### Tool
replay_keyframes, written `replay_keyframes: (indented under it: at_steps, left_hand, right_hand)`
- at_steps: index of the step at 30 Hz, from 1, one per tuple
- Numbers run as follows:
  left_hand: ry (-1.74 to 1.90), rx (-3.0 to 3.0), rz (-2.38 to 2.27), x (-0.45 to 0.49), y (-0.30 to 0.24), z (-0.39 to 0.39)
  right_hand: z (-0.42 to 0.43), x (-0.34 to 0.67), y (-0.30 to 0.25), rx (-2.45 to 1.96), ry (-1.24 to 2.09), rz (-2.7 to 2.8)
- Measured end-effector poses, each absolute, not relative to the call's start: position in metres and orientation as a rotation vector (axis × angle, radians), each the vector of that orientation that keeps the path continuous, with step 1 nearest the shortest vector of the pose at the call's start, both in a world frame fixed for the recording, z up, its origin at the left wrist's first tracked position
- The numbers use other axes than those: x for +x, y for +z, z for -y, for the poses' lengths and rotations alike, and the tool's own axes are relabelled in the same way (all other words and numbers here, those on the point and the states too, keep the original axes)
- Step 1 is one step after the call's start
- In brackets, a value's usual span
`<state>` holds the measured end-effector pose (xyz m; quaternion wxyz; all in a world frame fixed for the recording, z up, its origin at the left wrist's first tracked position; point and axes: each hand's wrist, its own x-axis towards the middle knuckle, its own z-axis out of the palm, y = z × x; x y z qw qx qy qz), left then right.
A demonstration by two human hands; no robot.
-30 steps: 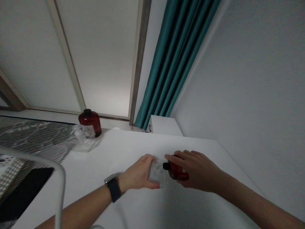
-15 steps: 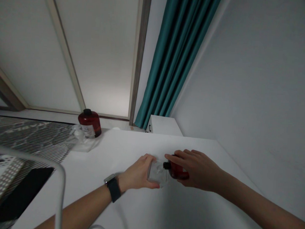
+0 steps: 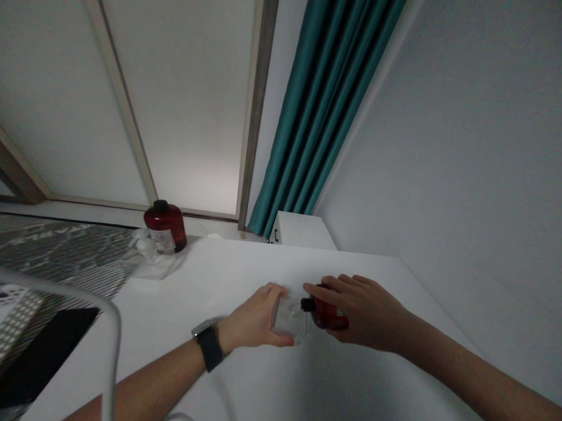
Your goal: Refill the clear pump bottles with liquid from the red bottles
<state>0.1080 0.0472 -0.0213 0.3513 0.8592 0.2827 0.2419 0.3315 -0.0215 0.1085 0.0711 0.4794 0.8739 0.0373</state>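
Note:
My left hand [image 3: 254, 320], with a dark watch on its wrist, is wrapped round a small clear container [image 3: 290, 316] just above the white table [image 3: 242, 264]. My right hand [image 3: 360, 311] grips a small dark red bottle [image 3: 328, 315] lying on its side. The bottle's black neck points left and meets the rim of the clear container. Fingers cover most of the bottle's body. Whether liquid is running between the two is too dim to see.
A larger dark red bottle [image 3: 165, 226] with a black cap stands at the table's far left, beside clear plastic packaging [image 3: 150, 258]. A white box [image 3: 301, 231] sits behind the table by a teal curtain [image 3: 321, 101]. A white perforated rack [image 3: 9, 330] and a metal tube [image 3: 106, 327] are at the near left.

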Motion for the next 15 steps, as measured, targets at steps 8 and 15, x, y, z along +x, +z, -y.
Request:
replay_keyframes:
  at_steps: [8, 15]
  left_hand:
    - [0.643, 2.231, -0.731, 0.1077, -0.0215, -0.0468]
    - [0.637, 2.224, -0.730, 0.1075, -0.0217, -0.0473]
  right_hand:
    - [0.0221, 0.3321, 0.1098, 1.440, 0.126, -2.626]
    - [0.0221, 0.3319, 0.1098, 1.432, 0.144, -2.644]
